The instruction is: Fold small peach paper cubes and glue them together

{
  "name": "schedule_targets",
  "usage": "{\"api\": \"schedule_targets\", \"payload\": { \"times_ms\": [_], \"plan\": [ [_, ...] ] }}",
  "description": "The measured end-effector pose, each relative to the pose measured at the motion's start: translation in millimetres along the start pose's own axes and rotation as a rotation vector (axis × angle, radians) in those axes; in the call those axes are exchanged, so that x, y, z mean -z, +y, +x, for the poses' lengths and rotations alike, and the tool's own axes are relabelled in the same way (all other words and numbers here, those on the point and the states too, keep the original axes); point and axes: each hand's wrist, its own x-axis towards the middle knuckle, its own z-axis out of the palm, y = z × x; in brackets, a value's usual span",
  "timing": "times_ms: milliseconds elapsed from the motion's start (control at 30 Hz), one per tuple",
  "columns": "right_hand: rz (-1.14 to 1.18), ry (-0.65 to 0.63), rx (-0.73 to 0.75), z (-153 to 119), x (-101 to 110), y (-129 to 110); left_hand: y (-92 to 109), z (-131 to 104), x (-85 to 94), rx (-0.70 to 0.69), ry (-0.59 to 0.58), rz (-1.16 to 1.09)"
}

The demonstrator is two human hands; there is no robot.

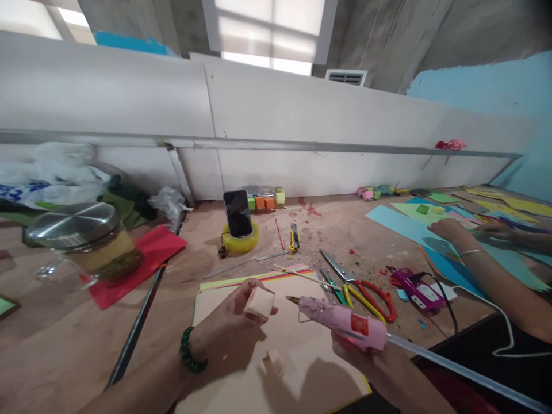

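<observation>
Between the fingers of my left hand (242,307) is a small peach paper box (261,303). My right hand (366,356) is wrapped round a pink hot glue gun (342,322), a long clear glue stick (448,365) running out of its back. The gun's nozzle points left at the box, a short way apart from it. Below both hands lies a stack of peach paper sheets (224,379), with other colours showing at its edges. A small folded peach paper piece (273,363) rests on top of the stack.
Beyond the stack are red-handled scissors (374,296), a yellow cutter (294,237) and a phone (237,213) on a yellow tape roll (240,241). A glass mug (95,247) stands left on red paper (161,247). A purple power strip (418,290) lies right, near another person's arm (487,276).
</observation>
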Motion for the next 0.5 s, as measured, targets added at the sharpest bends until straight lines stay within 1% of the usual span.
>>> {"api": "schedule_targets", "payload": {
  "times_ms": [133,200,267,333,433,500],
  "plan": [
    [-0.003,-0.175,0.065,6,-3,-23,-5,0,-2.7,-0.064,0.003,0.091],
    [-0.034,-0.214,0.085,10,-4,-29,-6,0,-4.7,-0.074,-0.002,0.110],
    [-0.071,-0.222,0.087,13,-6,-30,-5,-1,-6.4,-0.078,-0.013,0.117],
    [-0.094,-0.202,0.086,15,-8,-27,-4,-2,-7.0,-0.076,-0.029,0.138],
    [-0.096,-0.175,0.089,16,-9,-23,-3,-2,-5.8,-0.083,-0.068,0.163],
    [-0.080,-0.173,0.100,15,-9,-23,-4,-1,-4.8,-0.088,-0.074,0.151]
  ]
}}
